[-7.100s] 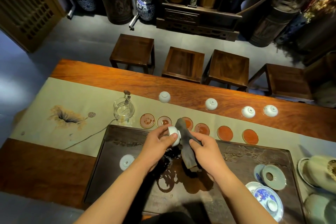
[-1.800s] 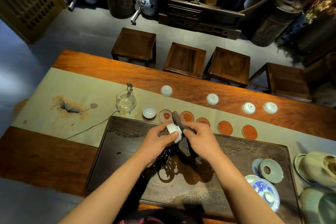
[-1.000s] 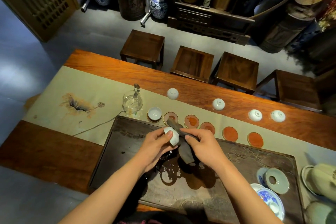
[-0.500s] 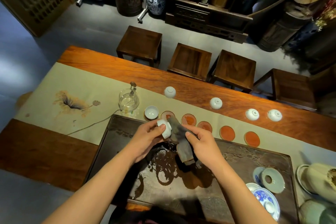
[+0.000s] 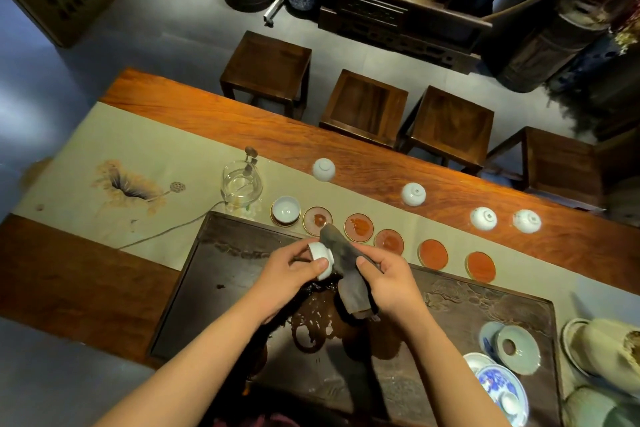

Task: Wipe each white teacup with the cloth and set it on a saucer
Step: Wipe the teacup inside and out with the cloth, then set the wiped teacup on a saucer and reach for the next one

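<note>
While left hand (image 5: 289, 269) pinches teacup (image 5: 322, 260) on its side, right hand (image 5: 388, 282) grips cloth (image 5: 346, 274), pressed into cup mouth. Wiping step, I'd say. Next: flip cup upright, set on empty saucer (image 5: 317, 220) just beyond left fingertips, beside filled one (image 5: 285, 211).

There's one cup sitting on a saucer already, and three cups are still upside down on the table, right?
Almost. The head view shows four upside-down cups on the table, not three. One cup does sit on a saucer already.
</note>
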